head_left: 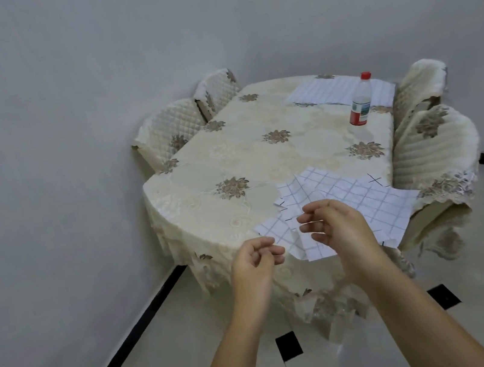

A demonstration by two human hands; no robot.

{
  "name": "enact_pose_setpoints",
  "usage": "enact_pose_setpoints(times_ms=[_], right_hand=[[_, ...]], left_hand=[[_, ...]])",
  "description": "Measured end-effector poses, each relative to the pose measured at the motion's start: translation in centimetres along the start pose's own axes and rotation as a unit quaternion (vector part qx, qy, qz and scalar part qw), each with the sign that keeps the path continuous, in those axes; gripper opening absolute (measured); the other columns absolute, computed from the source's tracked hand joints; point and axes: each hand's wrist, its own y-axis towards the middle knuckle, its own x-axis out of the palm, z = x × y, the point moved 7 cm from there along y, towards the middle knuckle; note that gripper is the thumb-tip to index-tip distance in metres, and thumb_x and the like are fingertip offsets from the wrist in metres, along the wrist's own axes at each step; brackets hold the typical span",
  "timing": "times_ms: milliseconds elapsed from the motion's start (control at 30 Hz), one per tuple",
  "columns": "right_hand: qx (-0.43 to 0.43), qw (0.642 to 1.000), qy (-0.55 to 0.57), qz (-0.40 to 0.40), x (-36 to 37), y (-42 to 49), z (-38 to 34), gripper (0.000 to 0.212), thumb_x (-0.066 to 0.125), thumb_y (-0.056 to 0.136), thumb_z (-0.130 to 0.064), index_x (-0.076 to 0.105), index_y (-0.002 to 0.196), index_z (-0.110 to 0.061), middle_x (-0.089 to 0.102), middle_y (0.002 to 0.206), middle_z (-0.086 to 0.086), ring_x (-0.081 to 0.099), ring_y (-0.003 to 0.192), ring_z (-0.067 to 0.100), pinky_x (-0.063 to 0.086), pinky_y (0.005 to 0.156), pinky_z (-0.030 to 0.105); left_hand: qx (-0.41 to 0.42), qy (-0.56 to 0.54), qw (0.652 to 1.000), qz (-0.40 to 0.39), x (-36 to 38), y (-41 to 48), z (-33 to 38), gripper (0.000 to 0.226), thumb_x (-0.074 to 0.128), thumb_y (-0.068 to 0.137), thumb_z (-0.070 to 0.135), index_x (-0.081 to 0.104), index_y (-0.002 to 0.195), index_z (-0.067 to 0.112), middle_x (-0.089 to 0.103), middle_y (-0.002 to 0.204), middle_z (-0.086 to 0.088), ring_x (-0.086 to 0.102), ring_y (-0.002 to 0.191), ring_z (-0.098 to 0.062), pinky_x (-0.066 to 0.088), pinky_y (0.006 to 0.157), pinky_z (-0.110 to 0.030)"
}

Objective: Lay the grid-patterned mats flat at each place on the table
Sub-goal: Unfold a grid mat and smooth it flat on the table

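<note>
Table: near mats lay heaped at 5 o'clock, overhanging the edge. Far mat lay at 1 o'clock, bottle upright just before it. Chair pair stood at 10 o'clock, second chair pair at 3.

Just the one view here: head-worn and wide-angle, so straight lines bend a bit toward the edges. It sits above the near end of the table and looks forward and down along it, toward the room corner. Both forearms come in from the bottom edge, and the left hand and right hand land around mid-frame, close to the lens. The far end with the bottle sits upper right, well off. The wall fills the left and the floor runs along the bottom. The whole frame's slightly tilted.
</note>
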Motion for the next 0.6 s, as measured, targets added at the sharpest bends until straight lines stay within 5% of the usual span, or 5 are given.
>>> enact_pose_setpoints(times_ms=[300,600], right_hand=[[0.022,0.996,0.024,0.077,-2.4,14.1,0.3,0.025,0.039,0.09,-0.003,0.061,0.082,-0.013,0.066,0.079,0.004,0.06,0.072,0.017,0.044,0.074,0.028],[0.074,0.987,-0.009,0.14,-5.6,22.9,3.0,0.025,0.039,0.091,-0.003,0.058,0.08,-0.014,0.063,0.077,0.003,0.058,0.069,0.016,0.041,0.069,0.026]], left_hand=[[-0.028,0.088,0.992,-0.09,6.1,14.6,-2.2,0.025,0.04,0.093,0.0,0.058,0.09,0.017,0.066,0.083,0.0,0.061,0.071,-0.008,0.042,0.056,-0.004],[-0.132,0.137,0.972,-0.135,10.3,23.6,-7.8,0.016,0.042,0.094,0.006,0.055,0.101,0.013,0.063,0.093,-0.005,0.06,0.08,-0.014,0.041,0.065,-0.017]])
